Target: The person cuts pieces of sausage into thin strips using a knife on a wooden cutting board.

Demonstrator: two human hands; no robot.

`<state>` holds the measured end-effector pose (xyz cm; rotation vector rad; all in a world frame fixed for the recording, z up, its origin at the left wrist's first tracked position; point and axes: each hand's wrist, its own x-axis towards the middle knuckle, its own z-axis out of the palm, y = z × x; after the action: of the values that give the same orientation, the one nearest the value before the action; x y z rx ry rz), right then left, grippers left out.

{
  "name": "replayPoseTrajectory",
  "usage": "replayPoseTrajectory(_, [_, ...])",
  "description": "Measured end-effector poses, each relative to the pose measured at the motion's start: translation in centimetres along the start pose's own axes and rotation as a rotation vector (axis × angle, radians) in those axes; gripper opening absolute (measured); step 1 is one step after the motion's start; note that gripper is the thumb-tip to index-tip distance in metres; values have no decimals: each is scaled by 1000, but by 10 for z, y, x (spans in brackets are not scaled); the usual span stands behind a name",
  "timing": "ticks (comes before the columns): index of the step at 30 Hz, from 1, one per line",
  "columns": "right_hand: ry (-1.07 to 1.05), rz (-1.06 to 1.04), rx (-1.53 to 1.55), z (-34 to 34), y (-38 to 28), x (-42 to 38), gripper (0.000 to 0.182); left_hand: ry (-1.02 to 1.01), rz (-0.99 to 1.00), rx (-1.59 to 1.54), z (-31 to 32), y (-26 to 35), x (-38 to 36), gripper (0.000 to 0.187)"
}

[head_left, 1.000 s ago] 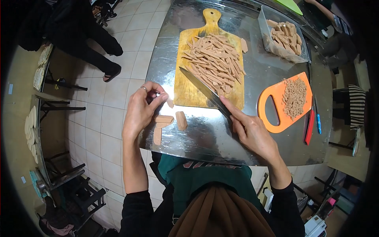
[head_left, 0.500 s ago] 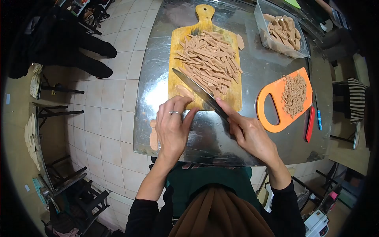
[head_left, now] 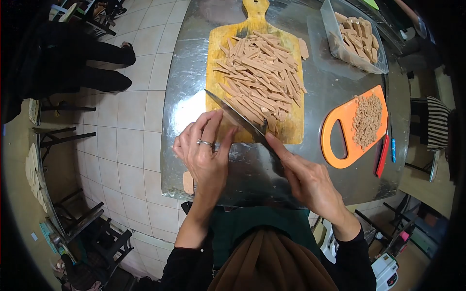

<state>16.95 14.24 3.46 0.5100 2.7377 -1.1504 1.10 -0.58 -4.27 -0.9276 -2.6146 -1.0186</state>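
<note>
My right hand (head_left: 310, 179) grips a kitchen knife (head_left: 237, 115), its index finger stretched along the blade's spine. The blade slants up and left across the lower part of a yellow wooden cutting board (head_left: 296, 131). A heap of pinkish-brown strips (head_left: 262, 72) covers the board's middle, just beyond the blade. To the left of the knife, the curled fingers of my left hand (head_left: 201, 148) hold a pinkish-brown slice (head_left: 226, 119) near the board's lower left corner. That slice is partly hidden by the fingers, and the thumb is beside it.
An orange cutting board (head_left: 332, 153) with small diced bits (head_left: 367, 119) lies at right, beside a red-handled tool (head_left: 382, 157) and a blue pen-like item (head_left: 393, 150). A clear plastic tub (head_left: 335, 43) holds more pieces. One slice (head_left: 188, 182) lies near the left table edge. A person's dark-clad legs (head_left: 102, 77) are at left.
My left hand has shifted left, and the knife tip has moved slightly left and down. One of the loose slices at the table's left edge no longer shows. The person's legs at left have moved.
</note>
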Motion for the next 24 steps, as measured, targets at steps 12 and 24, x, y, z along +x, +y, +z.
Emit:
replayPoseTrajectory(12, [-52,21,-29,-7,-11,4,90,-64,-10,-17,-2,-3,2,42])
replayPoseTrajectory(24, [36,-24,125,8,-6,43,84,-46,-20,-8,-1,-3,-2,42])
